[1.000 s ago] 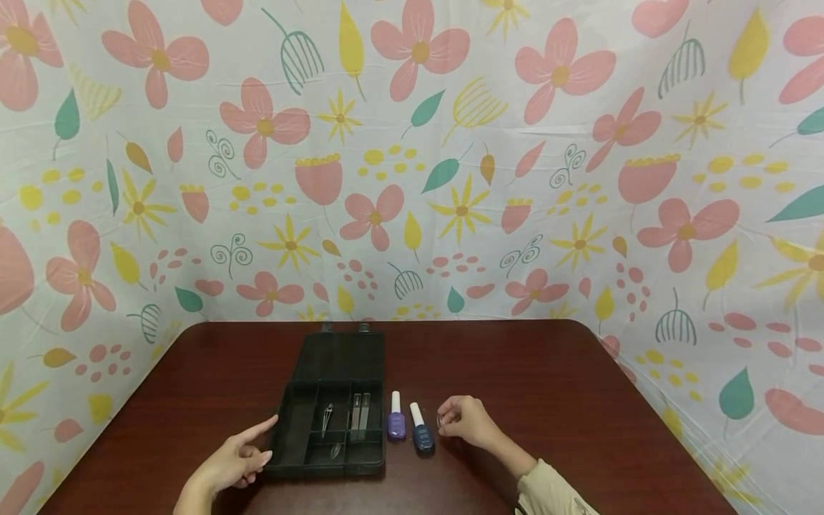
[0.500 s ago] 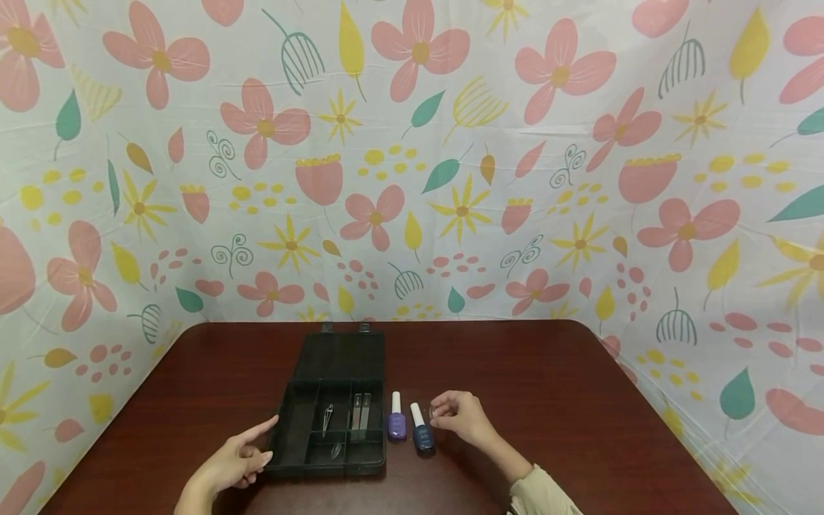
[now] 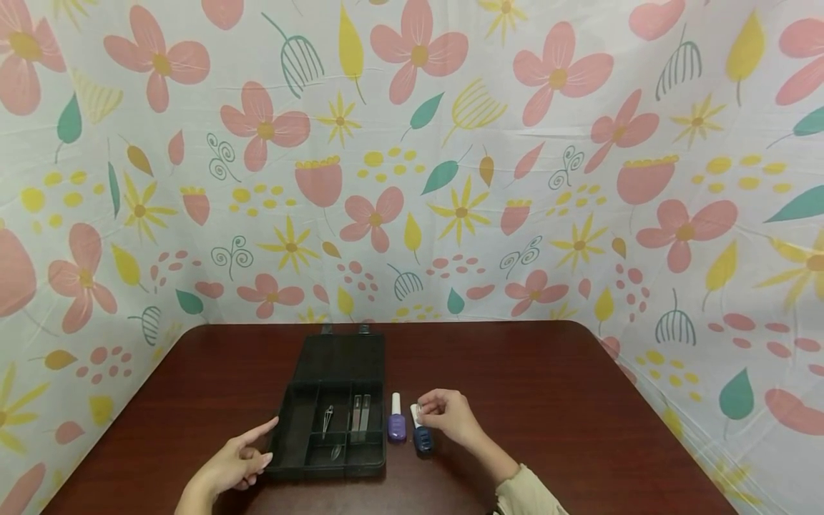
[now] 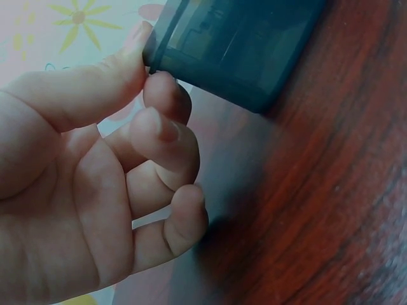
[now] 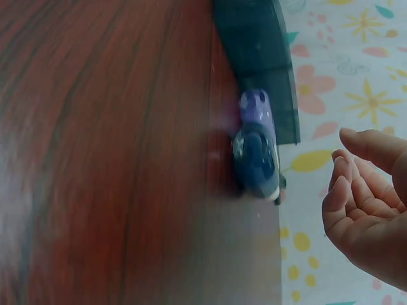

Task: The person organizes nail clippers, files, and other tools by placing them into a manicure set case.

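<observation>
The dark blue bottle stands on the table just to the right of the black case, its white cap pointing up, and the right hand is right there at that cap, fingertips bunched together beside the top of it. From the head view the fingers look curled and close-set around the cap, but whether they actually pinch it, that cannot be told; the right wrist view shows the fingers loosely bent with a gap to the bottle. Squeezed between the dark blue bottle and the case sits the purple bottle, also white-capped, touching or nearly touching its neighbour. Over on the far side of the case, the left hand rests against the case's left front corner, thumb and a bent fingertip pressed on the edge of the case, the other fingers curled in loosely. Inside the case lie slim metal tools in the compartments, with the lid flat open behind. A flowered cloth rises behind the table.
</observation>
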A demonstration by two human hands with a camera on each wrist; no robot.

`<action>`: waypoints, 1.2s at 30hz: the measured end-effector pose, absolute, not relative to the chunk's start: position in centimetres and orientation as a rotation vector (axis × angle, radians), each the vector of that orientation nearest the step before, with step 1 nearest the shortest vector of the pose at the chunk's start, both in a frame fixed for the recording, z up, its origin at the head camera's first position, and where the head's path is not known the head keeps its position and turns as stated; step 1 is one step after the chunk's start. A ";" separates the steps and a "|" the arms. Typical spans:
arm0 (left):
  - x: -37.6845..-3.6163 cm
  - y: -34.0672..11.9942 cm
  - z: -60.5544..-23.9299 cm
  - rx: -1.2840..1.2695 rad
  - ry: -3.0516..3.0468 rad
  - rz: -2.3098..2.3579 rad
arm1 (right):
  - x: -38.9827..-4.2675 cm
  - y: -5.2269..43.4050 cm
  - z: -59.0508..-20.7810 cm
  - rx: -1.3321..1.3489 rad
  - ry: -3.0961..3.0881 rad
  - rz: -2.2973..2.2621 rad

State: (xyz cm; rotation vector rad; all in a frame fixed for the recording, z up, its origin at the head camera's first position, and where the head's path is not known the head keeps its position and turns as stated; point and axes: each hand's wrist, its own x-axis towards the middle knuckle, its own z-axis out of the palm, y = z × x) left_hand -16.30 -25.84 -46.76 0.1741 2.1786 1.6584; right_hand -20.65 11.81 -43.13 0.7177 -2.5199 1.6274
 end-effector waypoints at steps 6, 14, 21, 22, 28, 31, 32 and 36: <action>-16.3 -25.8 -46.8 0.172 2.185 1.652 | -20.6 11.0 -43.3 0.748 -2.503 1.706; -16.4 -25.8 -46.7 0.162 2.197 1.641 | -20.4 9.9 -43.5 0.764 -2.473 1.729; -16.4 -25.8 -46.7 0.165 2.193 1.644 | -20.0 8.5 -43.4 0.829 -2.464 1.693; -16.4 -25.8 -46.7 0.167 2.191 1.646 | -20.0 8.3 -43.4 0.834 -2.461 1.702; -16.4 -25.8 -46.7 0.177 2.180 1.658 | -19.9 7.2 -43.4 0.853 -2.450 1.729; -16.4 -25.8 -46.7 0.177 2.185 1.656 | -19.8 6.7 -43.2 0.856 -2.449 1.713; -16.3 -25.8 -46.7 0.176 2.186 1.655 | -19.8 6.4 -43.2 0.860 -2.448 1.706; -16.3 -25.8 -46.7 0.179 2.187 1.655 | -19.5 5.5 -43.0 0.881 -2.448 1.704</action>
